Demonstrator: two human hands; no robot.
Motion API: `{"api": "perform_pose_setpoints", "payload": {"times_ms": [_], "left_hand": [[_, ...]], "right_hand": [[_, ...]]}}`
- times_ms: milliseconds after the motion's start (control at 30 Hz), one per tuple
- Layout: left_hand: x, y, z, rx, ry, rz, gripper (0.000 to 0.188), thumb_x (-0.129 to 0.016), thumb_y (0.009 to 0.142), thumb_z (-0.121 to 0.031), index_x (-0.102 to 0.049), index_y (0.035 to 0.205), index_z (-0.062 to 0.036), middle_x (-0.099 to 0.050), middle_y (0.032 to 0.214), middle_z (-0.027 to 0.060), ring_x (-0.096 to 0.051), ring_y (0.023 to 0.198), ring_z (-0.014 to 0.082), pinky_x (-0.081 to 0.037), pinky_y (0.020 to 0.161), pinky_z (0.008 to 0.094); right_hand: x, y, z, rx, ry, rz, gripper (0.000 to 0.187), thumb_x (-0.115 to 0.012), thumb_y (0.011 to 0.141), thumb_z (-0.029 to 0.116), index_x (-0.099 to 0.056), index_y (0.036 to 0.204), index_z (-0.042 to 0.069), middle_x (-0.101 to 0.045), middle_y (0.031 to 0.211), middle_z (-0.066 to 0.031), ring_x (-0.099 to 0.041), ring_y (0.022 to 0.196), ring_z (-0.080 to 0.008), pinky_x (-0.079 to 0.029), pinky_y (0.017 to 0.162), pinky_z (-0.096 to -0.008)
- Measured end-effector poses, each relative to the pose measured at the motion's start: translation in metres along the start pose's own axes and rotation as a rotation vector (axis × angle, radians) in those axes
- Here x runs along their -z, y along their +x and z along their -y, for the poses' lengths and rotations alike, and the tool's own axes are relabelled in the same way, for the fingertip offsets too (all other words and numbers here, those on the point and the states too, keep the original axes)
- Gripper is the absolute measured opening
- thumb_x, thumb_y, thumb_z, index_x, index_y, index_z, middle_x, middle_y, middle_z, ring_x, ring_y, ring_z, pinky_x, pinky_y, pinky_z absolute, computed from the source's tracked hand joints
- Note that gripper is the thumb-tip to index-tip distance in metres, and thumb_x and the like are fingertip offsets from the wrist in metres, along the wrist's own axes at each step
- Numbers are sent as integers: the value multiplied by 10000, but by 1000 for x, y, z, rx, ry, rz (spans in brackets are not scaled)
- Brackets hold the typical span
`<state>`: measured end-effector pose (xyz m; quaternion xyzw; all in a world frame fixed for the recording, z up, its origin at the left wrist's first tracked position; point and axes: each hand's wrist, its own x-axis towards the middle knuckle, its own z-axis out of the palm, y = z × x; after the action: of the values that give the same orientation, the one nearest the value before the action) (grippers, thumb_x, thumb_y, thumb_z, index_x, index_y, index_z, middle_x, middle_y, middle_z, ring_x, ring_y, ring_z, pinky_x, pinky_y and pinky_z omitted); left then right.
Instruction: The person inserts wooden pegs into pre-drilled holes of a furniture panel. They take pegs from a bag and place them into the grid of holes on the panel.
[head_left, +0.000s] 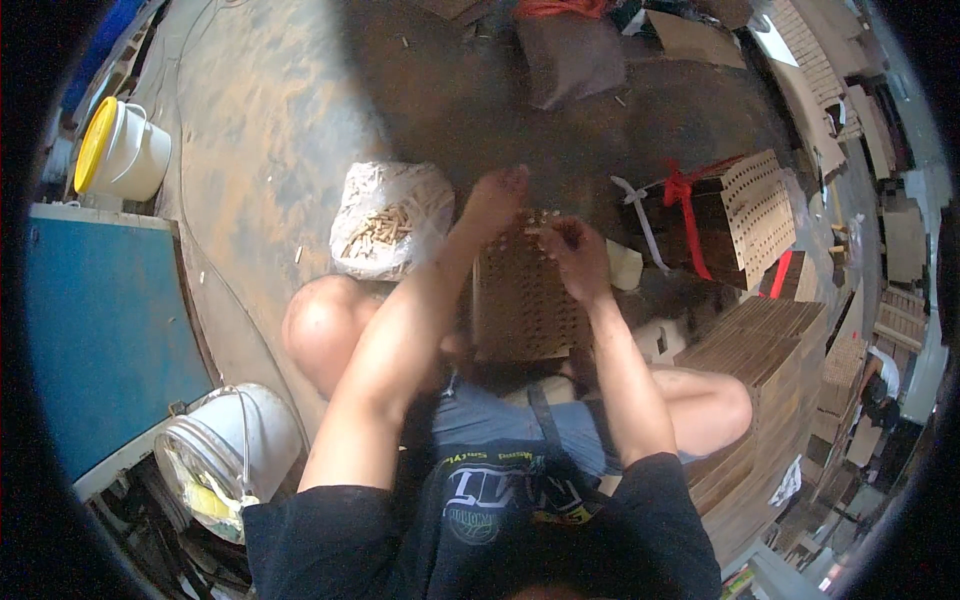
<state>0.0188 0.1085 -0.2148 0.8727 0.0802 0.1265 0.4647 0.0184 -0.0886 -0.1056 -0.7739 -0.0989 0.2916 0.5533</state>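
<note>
A brown panel (525, 310) with rows of small holes lies in front of my lap, between my bent legs. My left hand (497, 197) is over its far left edge, fingers curled together; blur hides what they may hold. Over the panel's far right corner is my right hand (582, 258), thumb and fingers pinched. Small pale bits show by its fingertips, too small to name. Left of my left forearm sits a clear plastic bag (425, 215), open at the top, full of short wooden dowels (375, 240).
A stack of brown panels (745, 350) stands right of my knee. Beyond it is a holed bundle (760, 225) tied with red ribbon (682, 190). On the left are a yellow-lidded bucket (135, 150), a blue board (110, 330) and a white bucket (240, 445).
</note>
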Motion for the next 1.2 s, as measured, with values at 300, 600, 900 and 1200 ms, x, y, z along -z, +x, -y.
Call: {"api": "perform_pose_setpoints", "payload": {"times_ms": [300, 600, 900, 1200], "left_hand": [[24, -2, -12, -202, 65, -366, 425, -542, 977, -388, -687, 1019, 10, -708, 916, 137, -656, 857, 273, -494, 783, 392], [13, 10, -28, 23, -220, -91, 410, -555, 983, -409, -703, 1033, -30, -687, 871, 174, -647, 830, 237, -496, 777, 400], [33, 5, -74, 125, -311, 426, 379, -595, 901, -155, -598, 1261, -33, -618, 1291, 182, -561, 1236, 352, -454, 1065, 427], [16, 6, -75, -263, 145, 506, 362, -511, 990, -295, -633, 1228, -51, -621, 1293, 171, -577, 1210, 365, -446, 1070, 434]], "right_hand": [[-29, -6, -26, 512, -900, 45, 158, -667, 924, 231, -709, 1006, 102, -716, 1026, -123, -694, 922, -284, -552, 794, -386], [-40, 12, -34, 746, -1129, 172, 297, -502, 984, 300, -705, 1014, 85, -710, 1005, -190, -689, 907, -368, -556, 808, -476], [25, 6, 11, -70, 152, -31, 256, -634, 984, 232, -631, 1180, 67, -699, 1045, -45, -660, 843, -113, -518, 679, -285], [19, 13, 2, 17, 181, -14, 247, -633, 989, 223, -620, 1173, 59, -674, 976, -23, -623, 847, -80, -481, 689, -240]]}}
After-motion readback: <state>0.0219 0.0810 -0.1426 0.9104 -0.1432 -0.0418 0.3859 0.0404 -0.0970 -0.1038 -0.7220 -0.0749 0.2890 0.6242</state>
